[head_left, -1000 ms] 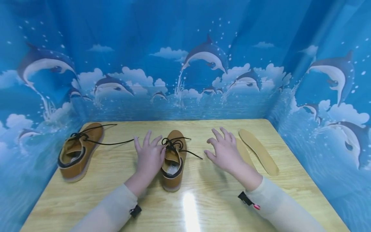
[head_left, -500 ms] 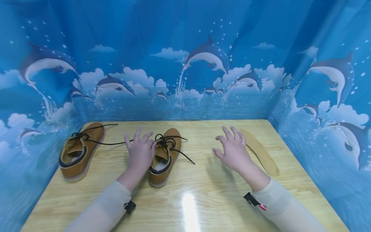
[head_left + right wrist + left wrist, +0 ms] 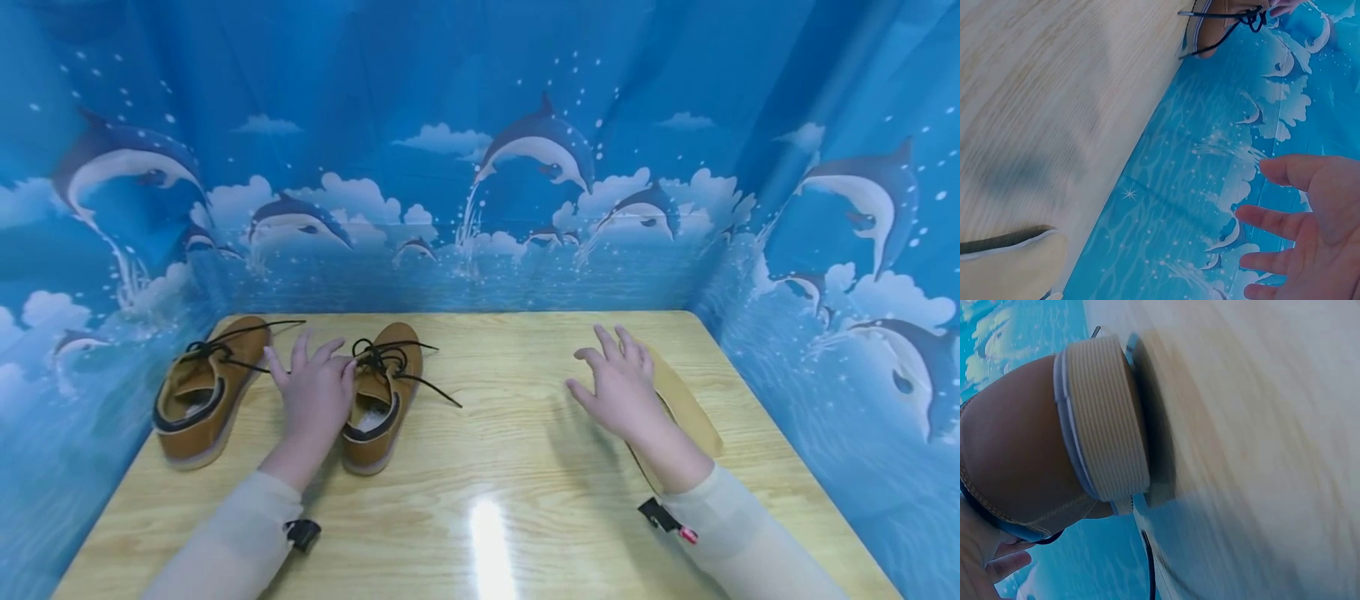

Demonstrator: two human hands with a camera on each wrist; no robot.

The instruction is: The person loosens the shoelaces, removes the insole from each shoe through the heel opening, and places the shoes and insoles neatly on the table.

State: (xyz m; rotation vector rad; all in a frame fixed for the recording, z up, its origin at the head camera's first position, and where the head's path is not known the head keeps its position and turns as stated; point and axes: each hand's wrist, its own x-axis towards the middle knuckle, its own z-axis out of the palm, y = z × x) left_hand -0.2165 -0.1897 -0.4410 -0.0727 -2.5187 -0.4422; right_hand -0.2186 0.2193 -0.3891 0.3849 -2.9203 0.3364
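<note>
My left hand [image 3: 318, 396] holds a brown lace-up shoe [image 3: 380, 446] by the left side of its opening, thumb and index finger at the upper while the other fingers spread. Black laces [image 3: 382, 358] are tied in a bow over its tongue. From the left wrist view, the ribbed sole [image 3: 1107, 419] appears close over the table. My right hand [image 3: 622, 392] hovers with fingers spread above the tan insoles [image 3: 693, 417], partly covering them. In the right wrist view, this hand [image 3: 1310, 231] holds nothing, and an insole [image 3: 1016, 269] shows at lower left.
A matching brown shoe [image 3: 198, 433] stands at the table's left, its laces trailing right toward my left hand. The wooden table [image 3: 495, 433] ends at a blue dolphin-print curtain [image 3: 480, 167], which also rises along both sides.
My left hand has carried the shoe left from mid-table, closer to the other shoe. My right hand has drifted right, farther over the insoles.
</note>
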